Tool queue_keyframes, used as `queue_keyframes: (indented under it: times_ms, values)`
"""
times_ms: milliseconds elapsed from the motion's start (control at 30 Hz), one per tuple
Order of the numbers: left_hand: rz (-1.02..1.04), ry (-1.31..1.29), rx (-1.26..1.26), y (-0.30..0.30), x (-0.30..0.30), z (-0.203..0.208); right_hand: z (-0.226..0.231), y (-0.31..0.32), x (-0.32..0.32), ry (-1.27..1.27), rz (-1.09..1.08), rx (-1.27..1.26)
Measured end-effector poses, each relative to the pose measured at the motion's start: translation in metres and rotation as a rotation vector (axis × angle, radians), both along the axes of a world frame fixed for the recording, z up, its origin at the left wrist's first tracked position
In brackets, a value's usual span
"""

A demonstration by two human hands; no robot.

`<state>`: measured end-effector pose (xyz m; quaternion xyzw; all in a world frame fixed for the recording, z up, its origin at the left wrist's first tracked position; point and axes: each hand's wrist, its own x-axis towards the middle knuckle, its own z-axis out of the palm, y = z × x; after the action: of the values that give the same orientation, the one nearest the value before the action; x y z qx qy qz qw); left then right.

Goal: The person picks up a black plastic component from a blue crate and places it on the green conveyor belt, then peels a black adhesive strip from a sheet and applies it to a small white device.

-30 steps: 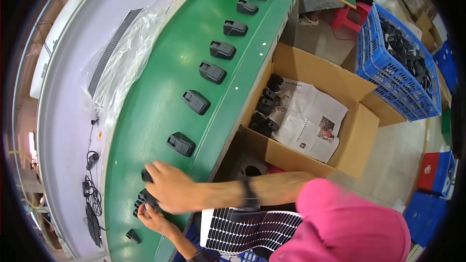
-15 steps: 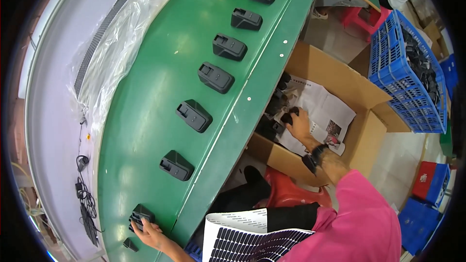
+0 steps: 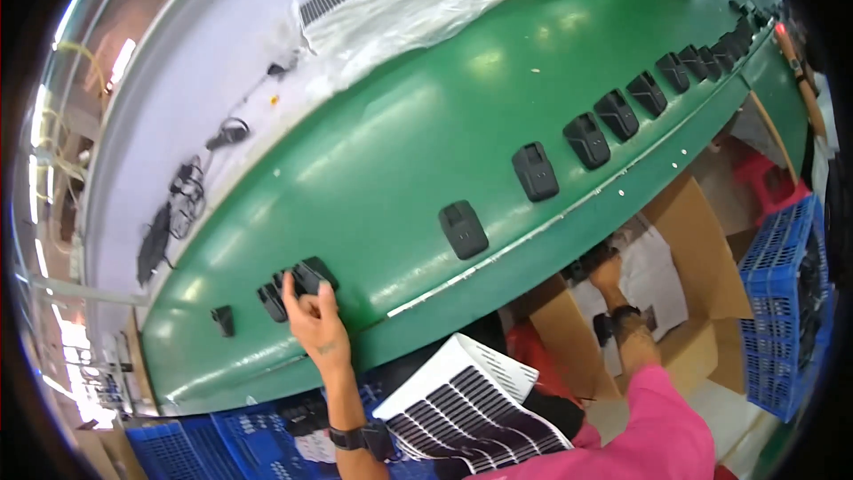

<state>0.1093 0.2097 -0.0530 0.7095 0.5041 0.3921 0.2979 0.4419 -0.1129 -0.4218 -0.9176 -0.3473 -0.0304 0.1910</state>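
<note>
My left hand [image 3: 317,320] is over the near left end of the green bench. Its index finger and thumb are spread beside a black plastic device [image 3: 313,273], and the other fingers curl in. Another black device [image 3: 271,304] lies against that one, partly behind the index finger. A smaller black piece [image 3: 222,320] sits farther left. Down in the cardboard box [image 3: 686,240] at the right, my right hand [image 3: 608,272] is closed around a dark part [image 3: 588,260] at the box's bench side; its fingertips are hard to make out.
A spaced row of similar black devices [image 3: 535,172] runs along the green bench [image 3: 391,187] to the far right. Blue crates [image 3: 782,302] flank the box. A printed sheet [image 3: 462,409] covers my lap. Black cables [image 3: 185,196] and clear plastic [image 3: 418,13] lie beyond the bench.
The view has swung left, so the bench row appears farther right. My left hand has loosened from a grasp to spread index finger and thumb. My right hand stays in the box.
</note>
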Motion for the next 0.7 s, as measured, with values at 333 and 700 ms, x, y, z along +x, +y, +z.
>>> queue_keyframes:
  times_ms: [333,700]
  values:
    - [0.114,-0.038,0.005,0.002,-0.022,0.015,-0.019,0.015,-0.017,0.049,-0.11,-0.066]
    - [0.24,0.327,0.565,0.044,-0.092,0.023,0.431,0.121,-0.183,0.274,0.77,0.418]
